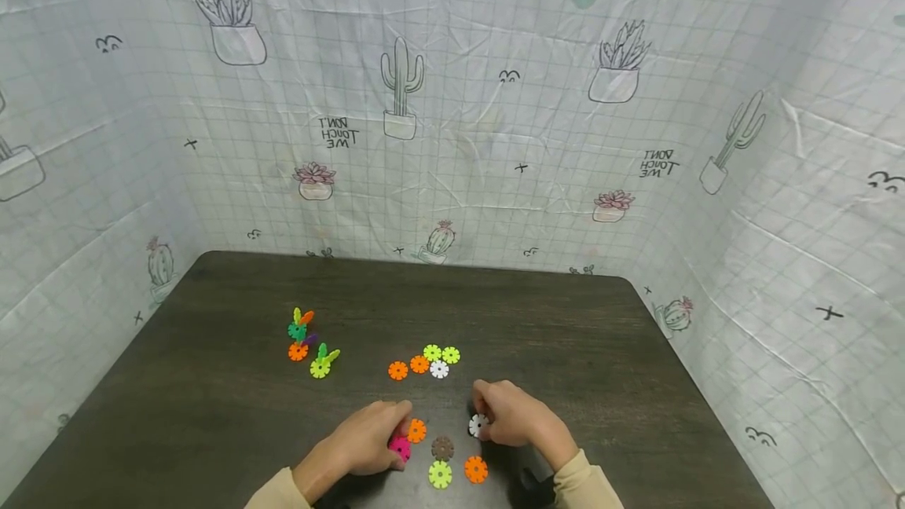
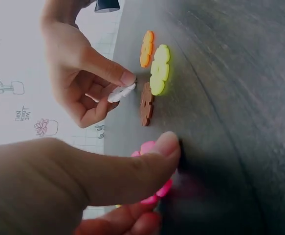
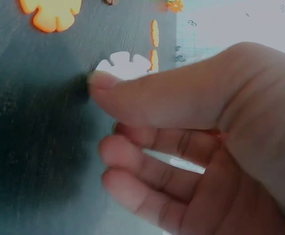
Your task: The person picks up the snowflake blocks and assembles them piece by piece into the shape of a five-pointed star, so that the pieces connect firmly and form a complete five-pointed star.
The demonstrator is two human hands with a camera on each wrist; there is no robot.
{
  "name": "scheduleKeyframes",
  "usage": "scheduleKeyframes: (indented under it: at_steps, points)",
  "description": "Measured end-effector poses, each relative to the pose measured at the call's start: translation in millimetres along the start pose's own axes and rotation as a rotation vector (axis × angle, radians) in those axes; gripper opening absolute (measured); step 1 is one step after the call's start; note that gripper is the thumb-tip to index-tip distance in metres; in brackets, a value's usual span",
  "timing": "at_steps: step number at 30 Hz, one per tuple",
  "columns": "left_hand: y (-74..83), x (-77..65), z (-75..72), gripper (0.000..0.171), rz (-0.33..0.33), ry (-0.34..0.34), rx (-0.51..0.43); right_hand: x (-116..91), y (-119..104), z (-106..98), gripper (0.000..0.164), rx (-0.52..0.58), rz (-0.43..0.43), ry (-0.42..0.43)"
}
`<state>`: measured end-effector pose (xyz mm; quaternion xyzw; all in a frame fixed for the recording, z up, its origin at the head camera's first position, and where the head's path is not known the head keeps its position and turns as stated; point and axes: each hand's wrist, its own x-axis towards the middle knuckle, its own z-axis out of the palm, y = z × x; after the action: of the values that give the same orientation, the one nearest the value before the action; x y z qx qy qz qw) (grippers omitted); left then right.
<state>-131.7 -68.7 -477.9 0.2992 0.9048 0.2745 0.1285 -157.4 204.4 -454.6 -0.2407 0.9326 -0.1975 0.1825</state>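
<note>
My left hand (image 1: 369,437) pinches a pink notched building disc (image 1: 401,450) between thumb and fingers, low over the table. An orange disc (image 1: 417,431) lies right beside it. On the other side, my right hand (image 1: 514,415) grips a white notched disc (image 1: 478,426); the left wrist view shows this white disc (image 2: 121,92) tilted between thumb and fingers. Between the hands lie a brown disc (image 1: 442,448), a yellow-green disc (image 1: 440,474) and another orange disc (image 1: 476,470). The fingers behind the pink disc are partly hidden.
Farther back lies a loose group of orange discs (image 1: 398,371), yellow-green discs (image 1: 451,355) and a white disc (image 1: 439,369). At the left stand joined pieces, one with an orange base (image 1: 298,351), one with a yellow-green base (image 1: 320,368). A patterned cloth (image 1: 459,155) surrounds the dark table (image 1: 601,352).
</note>
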Motion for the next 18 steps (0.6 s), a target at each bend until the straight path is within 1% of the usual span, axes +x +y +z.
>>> scheduleKeyframes:
  at_steps: [2, 4, 6, 7, 9, 11, 13, 15, 16, 18]
  points:
    - [-2.7, 0.3, -0.4, 0.036, 0.022, -0.012, -0.098, 0.2, 0.8, -0.3, 0.028, 0.013, -0.054, 0.03]
    - [-5.6, 0.8, -3.2, 0.029, 0.029, -0.012, -0.195, 1.0, 1.2, -1.5, 0.025, 0.03, -0.107, 0.076]
    - [-7.9, 2.1, -9.1, 0.024, 0.032, 0.015, -0.272, 1.6, 0.1, -4.0, 0.022, 0.055, -0.142, 0.144]
    - [-8.0, 2.8, -13.5, 0.021, 0.034, 0.042, -0.295, 1.7, -1.0, -5.5, 0.021, 0.062, -0.151, 0.191]
    - [-6.8, 4.7, -24.1, 0.018, 0.039, 0.12, -0.317, 2.1, -4.5, -9.1, 0.02, 0.073, -0.174, 0.309]
    - [-2.5, 6.7, -36.4, 0.016, 0.046, 0.223, -0.335, 2.8, -9.1, -12.2, 0.019, 0.079, -0.213, 0.463]
    - [4.2, 7.9, -49.4, 0.016, 0.057, 0.343, -0.353, 4.0, -14.2, -15.1, 0.019, 0.071, -0.282, 0.641]
    - [12.5, 8.7, -62.3, 0.019, 0.079, 0.458, -0.38, 5.1, -20.4, -19.1, 0.02, 0.075, -0.369, 0.802]
    - [16.7, 8.8, -68.5, 0.021, 0.093, 0.51, -0.389, 5.8, -23.6, -21.4, 0.021, 0.076, -0.412, 0.87]
    - [24.7, 9.5, -79.8, 0.025, 0.127, 0.598, -0.403, 6.6, -31.4, -27.2, 0.023, 0.077, -0.493, 0.979]
